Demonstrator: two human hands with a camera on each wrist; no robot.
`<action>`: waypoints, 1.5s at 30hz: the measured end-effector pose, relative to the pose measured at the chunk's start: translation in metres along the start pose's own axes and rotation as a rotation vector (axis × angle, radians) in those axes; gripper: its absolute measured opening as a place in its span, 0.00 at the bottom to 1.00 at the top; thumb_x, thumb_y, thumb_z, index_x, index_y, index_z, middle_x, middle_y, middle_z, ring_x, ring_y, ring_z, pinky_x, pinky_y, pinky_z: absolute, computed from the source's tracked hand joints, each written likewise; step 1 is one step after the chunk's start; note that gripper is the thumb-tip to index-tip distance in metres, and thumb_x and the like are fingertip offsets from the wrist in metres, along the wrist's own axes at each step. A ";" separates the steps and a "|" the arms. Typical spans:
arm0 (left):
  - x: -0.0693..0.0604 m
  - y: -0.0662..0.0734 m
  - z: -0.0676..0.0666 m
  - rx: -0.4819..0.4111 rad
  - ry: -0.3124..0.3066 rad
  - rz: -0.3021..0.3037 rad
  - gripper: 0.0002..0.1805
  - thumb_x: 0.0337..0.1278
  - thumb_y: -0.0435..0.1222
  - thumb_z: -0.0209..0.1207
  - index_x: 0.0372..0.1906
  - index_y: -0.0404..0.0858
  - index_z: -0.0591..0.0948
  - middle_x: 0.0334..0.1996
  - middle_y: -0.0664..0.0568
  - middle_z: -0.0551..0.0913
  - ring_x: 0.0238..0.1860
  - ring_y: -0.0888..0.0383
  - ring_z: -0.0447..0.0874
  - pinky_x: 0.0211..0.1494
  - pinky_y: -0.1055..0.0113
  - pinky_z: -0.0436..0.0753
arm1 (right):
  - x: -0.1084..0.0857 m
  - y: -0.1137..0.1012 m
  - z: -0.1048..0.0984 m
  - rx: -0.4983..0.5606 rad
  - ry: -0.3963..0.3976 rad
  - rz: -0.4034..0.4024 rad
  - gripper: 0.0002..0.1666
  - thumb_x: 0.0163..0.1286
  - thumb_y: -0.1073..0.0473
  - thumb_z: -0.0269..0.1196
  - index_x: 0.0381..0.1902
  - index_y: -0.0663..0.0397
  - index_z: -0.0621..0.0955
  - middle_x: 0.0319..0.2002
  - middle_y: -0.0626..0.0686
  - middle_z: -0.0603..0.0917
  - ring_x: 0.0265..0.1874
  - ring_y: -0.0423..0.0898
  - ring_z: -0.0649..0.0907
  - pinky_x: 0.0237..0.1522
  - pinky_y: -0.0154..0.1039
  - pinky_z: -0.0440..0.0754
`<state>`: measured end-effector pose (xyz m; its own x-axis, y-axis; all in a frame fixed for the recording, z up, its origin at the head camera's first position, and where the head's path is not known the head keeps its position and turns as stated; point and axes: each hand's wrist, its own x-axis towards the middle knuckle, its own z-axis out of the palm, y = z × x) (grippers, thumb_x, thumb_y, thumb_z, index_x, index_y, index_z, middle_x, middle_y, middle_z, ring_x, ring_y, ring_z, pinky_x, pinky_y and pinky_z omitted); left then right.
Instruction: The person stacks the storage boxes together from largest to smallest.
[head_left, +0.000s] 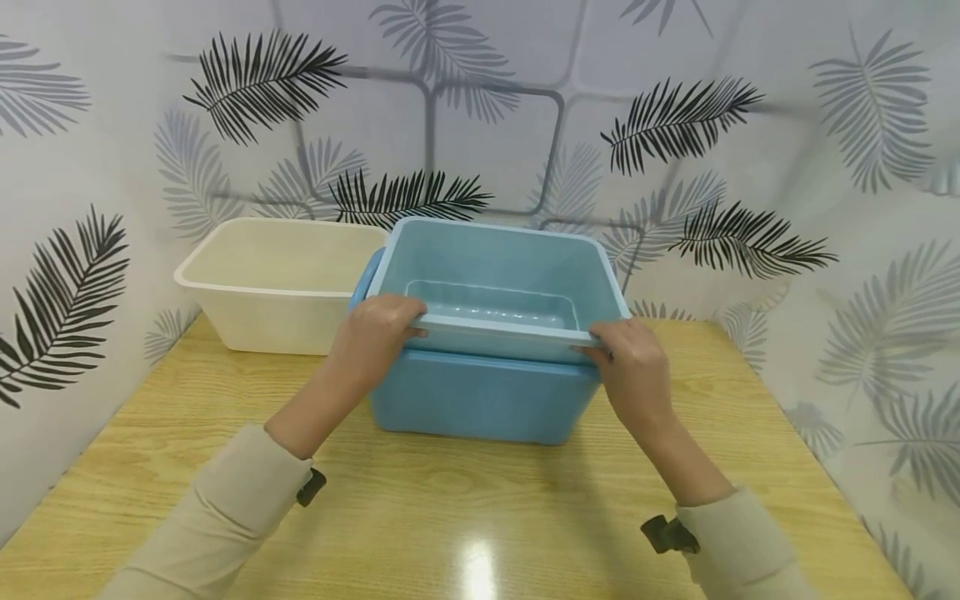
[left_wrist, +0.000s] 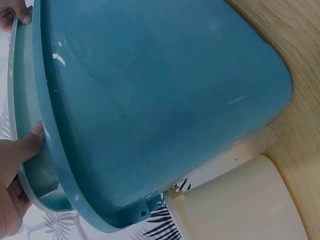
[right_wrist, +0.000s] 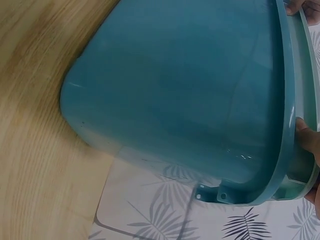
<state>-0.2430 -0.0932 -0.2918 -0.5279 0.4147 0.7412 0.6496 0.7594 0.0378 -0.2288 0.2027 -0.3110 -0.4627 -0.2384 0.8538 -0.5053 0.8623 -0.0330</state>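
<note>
A light blue bin (head_left: 495, 302) sits nested inside a darker blue bin (head_left: 480, 396), its rim standing above the darker rim. At the near left of the light rim, my left hand (head_left: 378, 333) grips it with thumb and fingers. My right hand (head_left: 633, 367) pinches the same rim at the near right corner. In the left wrist view the left hand (left_wrist: 17, 175) holds the lighter rim beside the darker bin (left_wrist: 165, 95). The right wrist view shows the right hand (right_wrist: 311, 150) on the light rim, next to the darker bin (right_wrist: 175, 90).
A cream bin (head_left: 270, 321) stands at the back left, close beside the blue bins. All rest on a wooden table (head_left: 420, 517). Behind the table hangs a leaf-patterned cloth (head_left: 510, 150), which also runs along both sides.
</note>
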 end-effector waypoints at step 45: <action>-0.009 -0.011 -0.005 -0.046 -0.177 -0.014 0.10 0.42 0.31 0.67 0.32 0.32 0.79 0.28 0.44 0.85 0.31 0.49 0.83 0.37 0.58 0.81 | 0.000 -0.007 -0.003 0.094 -0.269 0.065 0.14 0.54 0.58 0.67 0.32 0.65 0.83 0.29 0.60 0.85 0.30 0.54 0.83 0.33 0.47 0.80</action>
<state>-0.2430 -0.1081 -0.2951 -0.6226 0.4893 0.6107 0.6638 0.7435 0.0812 -0.2229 0.1981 -0.3088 -0.6664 -0.3045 0.6806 -0.5277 0.8375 -0.1420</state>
